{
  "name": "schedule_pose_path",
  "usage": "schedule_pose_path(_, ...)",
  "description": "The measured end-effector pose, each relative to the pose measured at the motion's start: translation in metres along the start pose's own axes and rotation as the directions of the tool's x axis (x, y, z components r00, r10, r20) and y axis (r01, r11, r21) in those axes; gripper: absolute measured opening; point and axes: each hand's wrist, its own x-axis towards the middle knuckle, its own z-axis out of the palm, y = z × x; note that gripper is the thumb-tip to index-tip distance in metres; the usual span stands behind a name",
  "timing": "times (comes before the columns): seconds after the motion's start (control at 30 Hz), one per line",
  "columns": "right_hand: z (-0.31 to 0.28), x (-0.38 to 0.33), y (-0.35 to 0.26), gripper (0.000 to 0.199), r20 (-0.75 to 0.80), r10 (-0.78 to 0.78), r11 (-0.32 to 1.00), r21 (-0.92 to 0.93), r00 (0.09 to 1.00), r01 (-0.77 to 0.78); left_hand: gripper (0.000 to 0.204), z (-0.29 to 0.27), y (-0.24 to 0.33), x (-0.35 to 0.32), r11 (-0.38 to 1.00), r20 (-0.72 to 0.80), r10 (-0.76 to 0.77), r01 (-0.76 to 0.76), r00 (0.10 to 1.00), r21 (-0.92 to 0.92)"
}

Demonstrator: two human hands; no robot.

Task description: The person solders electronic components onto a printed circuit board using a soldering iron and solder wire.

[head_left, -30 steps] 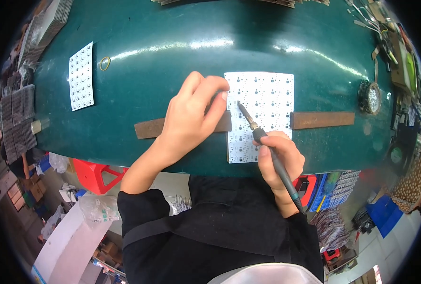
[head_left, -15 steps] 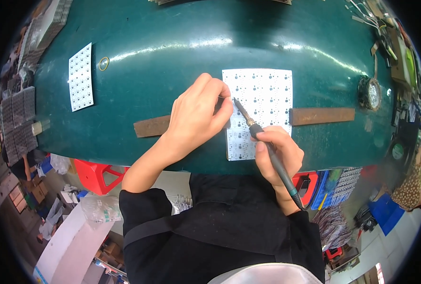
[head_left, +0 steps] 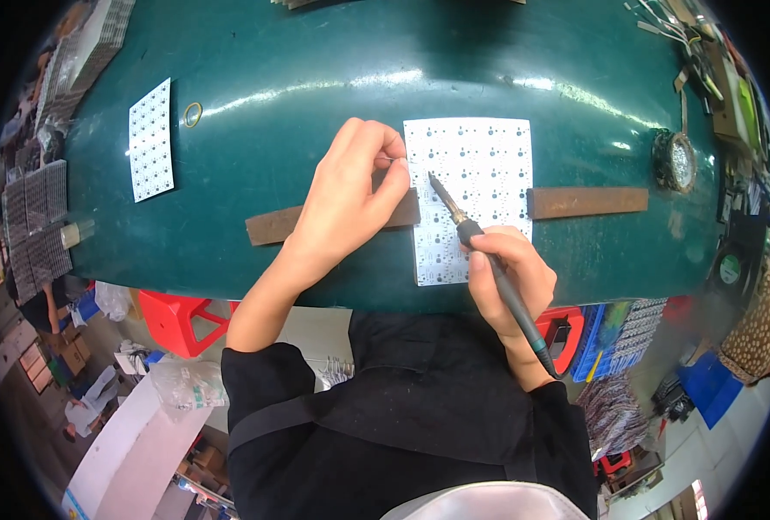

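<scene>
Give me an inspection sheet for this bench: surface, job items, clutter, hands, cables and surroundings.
Surface: dark green glossy table, glare streaks.
Job's things: white dotted panel lying over a brown strip; soldering iron, tip over the panel.
Clutter: second white panel, rubber band, round wire-wool holder, tools at far right.
Hands: left hand pinches something thin at the panel's left edge; right hand grips the iron like a pen.
Cables: nothing seen.
Surroundings: red stool, stacked dark panels at left, floor clutter.
</scene>
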Motion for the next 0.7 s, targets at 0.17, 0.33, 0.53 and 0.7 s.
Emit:
schedule_pose_path(0.17, 0.006, 0.007, 0.003, 0.019, -0.084, -0.025, 1.000, -0.016, 0.996, 0.024, 0.006, -0.010, 0.002, -0.005, 0.995, 0.021, -0.045, 0.047, 0.999, -0.085)
schedule_pose_path(0.33, 0.000, -0.002, 0.005, 0.017, -0.131, -0.087, 0.995, 0.036, 0.988, 0.092, 0.007, 0.000, 0.003, -0.019, 0.996, -0.105, 0.041, -0.048, 0.994, -0.072)
schedule_pose_path(0.53, 0.002, -0.014, 0.007, 0.017, -0.106, -0.062, 0.997, 0.046, 0.992, 0.067, 0.012, 0.010, -0.004, -0.026, 0.947, -0.071, 0.286, -0.270, 0.956, 0.174)
schedule_pose_path(0.7, -0.005, -0.016, 0.002, 0.015, 0.048, 0.009, 1.000, 0.023, 0.999, -0.010, 0.014, 0.014, -0.006, -0.022, 0.910, -0.053, 0.348, -0.324, 0.936, 0.261)
